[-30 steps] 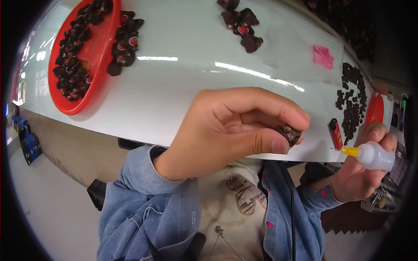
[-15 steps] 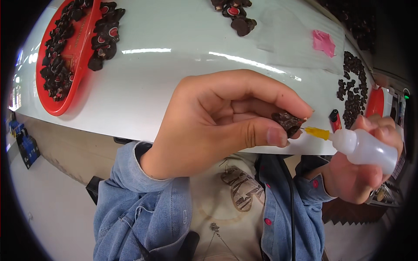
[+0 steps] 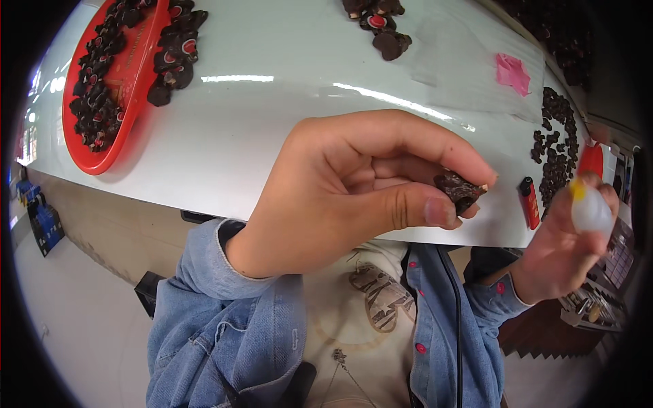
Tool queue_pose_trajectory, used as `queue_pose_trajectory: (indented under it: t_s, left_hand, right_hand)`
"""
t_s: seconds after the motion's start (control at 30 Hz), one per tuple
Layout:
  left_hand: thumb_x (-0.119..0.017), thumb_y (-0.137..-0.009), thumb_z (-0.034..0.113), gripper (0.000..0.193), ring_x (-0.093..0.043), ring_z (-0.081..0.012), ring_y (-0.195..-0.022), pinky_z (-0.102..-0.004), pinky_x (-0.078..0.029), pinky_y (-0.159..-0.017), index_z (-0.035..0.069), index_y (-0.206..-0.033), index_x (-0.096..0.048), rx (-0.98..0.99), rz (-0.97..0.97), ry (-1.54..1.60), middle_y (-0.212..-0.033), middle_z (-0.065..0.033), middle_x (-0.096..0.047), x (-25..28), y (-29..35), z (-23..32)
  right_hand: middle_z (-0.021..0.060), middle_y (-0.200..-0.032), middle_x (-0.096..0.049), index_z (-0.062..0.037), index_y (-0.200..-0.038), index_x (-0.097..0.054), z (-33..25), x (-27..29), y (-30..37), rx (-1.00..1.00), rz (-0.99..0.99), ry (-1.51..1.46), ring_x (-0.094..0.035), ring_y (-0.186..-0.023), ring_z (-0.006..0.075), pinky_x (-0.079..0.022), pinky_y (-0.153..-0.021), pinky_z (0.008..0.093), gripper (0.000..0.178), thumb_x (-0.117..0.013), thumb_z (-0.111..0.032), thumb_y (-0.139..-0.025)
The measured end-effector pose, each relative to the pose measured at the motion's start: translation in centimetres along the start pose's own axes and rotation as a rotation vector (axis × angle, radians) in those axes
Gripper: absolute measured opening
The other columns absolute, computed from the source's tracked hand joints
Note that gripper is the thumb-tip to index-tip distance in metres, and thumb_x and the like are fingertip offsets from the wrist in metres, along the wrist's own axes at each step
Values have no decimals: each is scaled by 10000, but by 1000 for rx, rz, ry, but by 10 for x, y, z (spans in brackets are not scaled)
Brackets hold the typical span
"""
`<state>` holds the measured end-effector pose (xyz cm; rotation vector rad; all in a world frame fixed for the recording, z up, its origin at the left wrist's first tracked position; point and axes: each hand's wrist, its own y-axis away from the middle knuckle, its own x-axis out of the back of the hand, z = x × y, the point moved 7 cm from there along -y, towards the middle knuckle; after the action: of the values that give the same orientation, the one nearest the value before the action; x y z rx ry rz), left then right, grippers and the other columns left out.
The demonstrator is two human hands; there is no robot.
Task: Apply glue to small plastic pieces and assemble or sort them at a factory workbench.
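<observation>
My left hand (image 3: pixel 340 183) pinches a small dark brown, irregular piece (image 3: pixel 457 190) between thumb and fingertips, above the table's near edge. A pale spot shows at the piece's right end. Off to the right, my right hand (image 3: pixel 554 262) is closed around a translucent white squeeze bottle (image 3: pixel 592 212) with a yellow needle tip (image 3: pixel 577 188). The bottle is blurred, and its tip now points up and away from the piece. Between the two hands, a red and black lighter (image 3: pixel 528 202) lies on the table.
The white table (image 3: pixel 238 122) bears a red tray (image 3: pixel 97 166) of dark pieces at left, with more pieces (image 3: pixel 173 68) beside it. Another cluster (image 3: pixel 389 45) is at the far side. At right are a pink scrap (image 3: pixel 512 73) and many small dark bits (image 3: pixel 558 153).
My right hand has drawn the bottle away to the right and tilted it up, so the needle tip has left the dark piece. My left hand still holds the piece.
</observation>
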<state>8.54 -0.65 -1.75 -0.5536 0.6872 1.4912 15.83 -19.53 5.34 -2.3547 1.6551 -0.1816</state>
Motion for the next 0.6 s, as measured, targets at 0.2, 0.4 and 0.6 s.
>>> queue_pose_trajectory:
  t_s: [0.2, 0.4, 0.6]
  left_hand:
    - [-648, -753, 72, 253, -638, -254, -764, -286, -551, -608, -48, -944, -532, -3, 48, -105, -970, -248, -578, 1, 2, -1]
    - [-665, -761, 139, 267, -633, -226, -706, -266, -536, -563, -18, -919, -517, -18, 78, -136, -942, -224, -581, -1, 2, 1]
    - [-671, -760, 162, 269, -630, -219, -698, -264, -531, -559, -12, -904, -525, -17, 67, -172, -934, -216, -580, -6, 1, 0]
  right_hand:
    - [161, -954, -582, 55, -1060, -467, 25, -19, -1, -29, -42, 430, -535, -945, 211, -410, -827, 274, 382, -630, -80, -742]
    - [121, -1013, -588, 38, -1015, -547, 38, -20, 0, -162, -274, 620, -546, -958, 194, -407, -844, 266, 320, -565, 72, -697]
    - [117, -993, -603, 0, -992, -583, 23, 58, -23, 57, -100, 1140, -568, -925, 221, -416, -837, 281, 284, -531, 68, -722]
